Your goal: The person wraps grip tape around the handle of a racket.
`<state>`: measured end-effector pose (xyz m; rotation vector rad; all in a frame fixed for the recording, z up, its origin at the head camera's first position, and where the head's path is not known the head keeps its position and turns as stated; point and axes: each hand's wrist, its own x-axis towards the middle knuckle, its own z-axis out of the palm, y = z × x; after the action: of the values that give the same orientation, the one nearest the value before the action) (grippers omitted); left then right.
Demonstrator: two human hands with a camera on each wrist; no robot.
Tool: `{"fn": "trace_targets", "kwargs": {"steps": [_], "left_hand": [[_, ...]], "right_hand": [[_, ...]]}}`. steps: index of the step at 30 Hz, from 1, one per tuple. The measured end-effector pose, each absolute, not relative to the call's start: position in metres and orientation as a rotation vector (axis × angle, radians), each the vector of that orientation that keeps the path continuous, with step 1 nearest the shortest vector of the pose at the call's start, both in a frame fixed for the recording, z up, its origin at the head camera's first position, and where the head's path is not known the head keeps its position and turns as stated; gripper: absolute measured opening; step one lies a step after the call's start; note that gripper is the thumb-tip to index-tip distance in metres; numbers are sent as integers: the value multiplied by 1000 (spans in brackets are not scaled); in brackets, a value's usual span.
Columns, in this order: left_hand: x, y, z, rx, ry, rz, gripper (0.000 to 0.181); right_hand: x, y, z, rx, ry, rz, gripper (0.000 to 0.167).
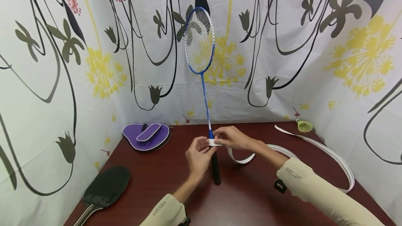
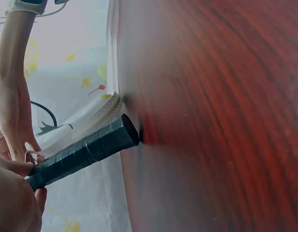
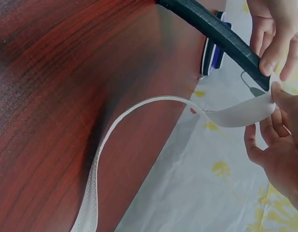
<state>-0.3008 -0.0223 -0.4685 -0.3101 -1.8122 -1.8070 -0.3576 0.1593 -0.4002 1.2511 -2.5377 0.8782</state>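
Note:
A blue and white badminton racket [image 1: 204,93] stands upright, head up, with its black handle [image 2: 86,149] pointing down at the table. My left hand [image 1: 199,156] holds it at the top of the handle, fingers and thumb on either side. Around that spot lies a turn of white grip tape [image 1: 243,162]. Pinching the tape close against the handle is my right hand [image 1: 233,137]. From there the strip [image 3: 241,114] hangs in a curve and runs on to the right. Whether the handle's butt touches the table cannot be told.
On the dark red table [image 1: 157,173], a purple paddle case [image 1: 128,133] lies at back left and a black table tennis paddle [image 1: 110,184] at front left. The tape's long loop [image 1: 340,165] spreads right. A yellow shuttlecock [image 1: 304,126] sits at back right. Patterned cloth [image 1: 282,107] surrounds the table.

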Motion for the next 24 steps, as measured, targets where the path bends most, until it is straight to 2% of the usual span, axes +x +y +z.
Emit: {"fn": "trace_targets", "kwargs": {"steps": [15, 24], "left_hand": [[-299, -33, -473, -423, -1840, -1903, 38], [-301, -38, -472, -501, -1818, -1972, 39]], "right_hand": [[-357, 157, -396, 1270, -2522, 930, 16], [-357, 153, -398, 1266, -2479, 945, 19]]}}
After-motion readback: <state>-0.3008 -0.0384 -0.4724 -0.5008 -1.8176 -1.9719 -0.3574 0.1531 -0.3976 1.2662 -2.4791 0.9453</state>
